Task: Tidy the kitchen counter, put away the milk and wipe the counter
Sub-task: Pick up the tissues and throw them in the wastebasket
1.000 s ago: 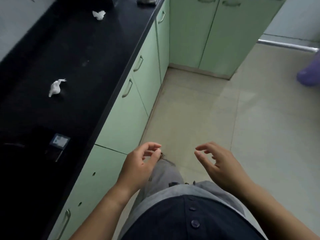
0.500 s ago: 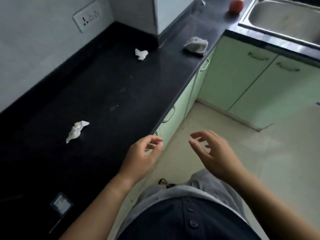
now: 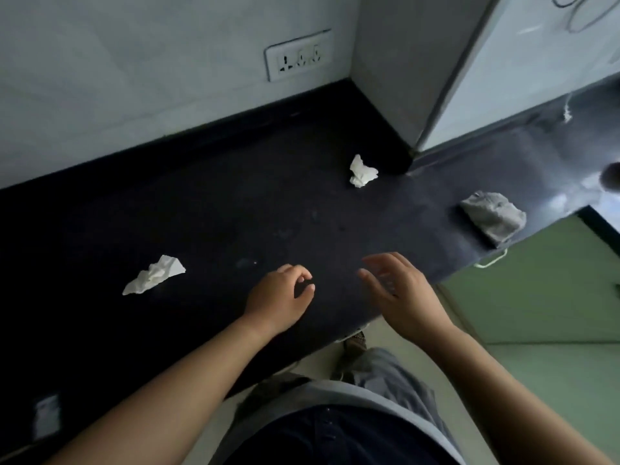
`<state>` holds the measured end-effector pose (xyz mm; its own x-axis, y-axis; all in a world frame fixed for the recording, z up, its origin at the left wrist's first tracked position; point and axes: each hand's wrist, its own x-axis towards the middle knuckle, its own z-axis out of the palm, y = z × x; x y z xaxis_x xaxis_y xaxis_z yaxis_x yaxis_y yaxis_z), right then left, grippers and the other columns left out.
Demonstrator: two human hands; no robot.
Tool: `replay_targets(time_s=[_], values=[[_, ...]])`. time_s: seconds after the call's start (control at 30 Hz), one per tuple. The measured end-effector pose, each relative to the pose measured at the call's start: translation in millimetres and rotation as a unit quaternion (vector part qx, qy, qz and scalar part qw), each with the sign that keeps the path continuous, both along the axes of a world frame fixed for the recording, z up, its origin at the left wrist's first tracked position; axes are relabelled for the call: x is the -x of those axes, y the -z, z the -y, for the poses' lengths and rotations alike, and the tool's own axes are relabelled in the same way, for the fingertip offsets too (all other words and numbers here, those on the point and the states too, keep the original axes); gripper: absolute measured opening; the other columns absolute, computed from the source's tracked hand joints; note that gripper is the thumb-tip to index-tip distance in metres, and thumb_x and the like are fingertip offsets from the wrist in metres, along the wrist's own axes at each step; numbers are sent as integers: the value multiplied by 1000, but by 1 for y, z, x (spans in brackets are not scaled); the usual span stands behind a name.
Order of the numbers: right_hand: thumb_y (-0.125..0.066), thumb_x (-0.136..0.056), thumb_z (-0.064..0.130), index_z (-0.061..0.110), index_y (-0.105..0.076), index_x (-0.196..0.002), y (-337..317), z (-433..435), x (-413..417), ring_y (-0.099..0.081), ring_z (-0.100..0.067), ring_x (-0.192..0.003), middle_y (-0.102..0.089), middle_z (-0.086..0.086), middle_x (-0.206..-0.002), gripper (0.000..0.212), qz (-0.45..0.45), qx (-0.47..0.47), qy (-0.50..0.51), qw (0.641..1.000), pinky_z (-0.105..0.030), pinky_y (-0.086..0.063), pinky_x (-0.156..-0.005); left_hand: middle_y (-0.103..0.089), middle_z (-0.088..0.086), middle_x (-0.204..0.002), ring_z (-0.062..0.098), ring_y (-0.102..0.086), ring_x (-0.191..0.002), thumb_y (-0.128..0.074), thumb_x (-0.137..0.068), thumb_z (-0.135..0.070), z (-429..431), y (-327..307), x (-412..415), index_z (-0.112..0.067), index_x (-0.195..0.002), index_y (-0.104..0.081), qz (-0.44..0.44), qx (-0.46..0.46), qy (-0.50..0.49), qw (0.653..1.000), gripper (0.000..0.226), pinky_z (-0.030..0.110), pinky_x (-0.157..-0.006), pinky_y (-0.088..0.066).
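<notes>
Both hands empty over the black counter [image 3: 235, 203]: left hand [image 3: 278, 298] loosely curled, right hand [image 3: 402, 293] spread, two crumpled tissues [image 3: 154, 275] [image 3: 362, 171] and grey cloth [image 3: 493, 216] lying apart.

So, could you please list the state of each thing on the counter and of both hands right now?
Near tissue: crumpled, lying on the counter.
Far tissue: crumpled, by the wall corner.
Grey cloth: bunched up, at the counter's edge.
Left hand: empty, fingers curled, over the counter.
Right hand: empty, fingers spread.
Wall socket: nothing plugged in.
</notes>
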<state>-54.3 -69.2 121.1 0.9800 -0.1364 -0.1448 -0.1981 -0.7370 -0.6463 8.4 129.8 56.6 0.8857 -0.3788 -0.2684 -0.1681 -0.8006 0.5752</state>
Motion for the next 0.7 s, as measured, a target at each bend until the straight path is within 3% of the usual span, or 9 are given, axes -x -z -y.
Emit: replay_targets(time_s=[0.27, 0.47, 0.7], values=[[-50, -90, 44, 17, -56, -118, 30, 73, -121, -54, -20, -107, -54, 0, -120, 40, -44, 45, -120, 991, -27, -41, -85, -40, 2, -141, 21, -37, -130, -56, -85, -32, 65, 44, -12, -22, -126, -50, 45, -98, -20, 994, 43, 38, -102, -37], [-52, -90, 41, 13, -53, -124, 56, 85, -201, -41, -32, -123, -47, -10, -132, 44, -43, 107, -203, 972, -39, -34, -101, -42, 7, -144, 26, -41, -130, -58, -83, -38, 76, 56, -11, -25, -134, -44, 78, -148, -30, 986, 54, 47, -101, -41], [-51, -90, 39, 15, -38, -138, 81, 88, -258, -23, -34, -136, -24, -11, -150, 56, -69, 179, -213, 958, -50, -31, -107, -40, 5, -146, 25, -42, -130, -39, -86, -43, 80, 58, -6, -27, -134, -42, 77, -164, -40, 983, 51, 46, -101, -39]])
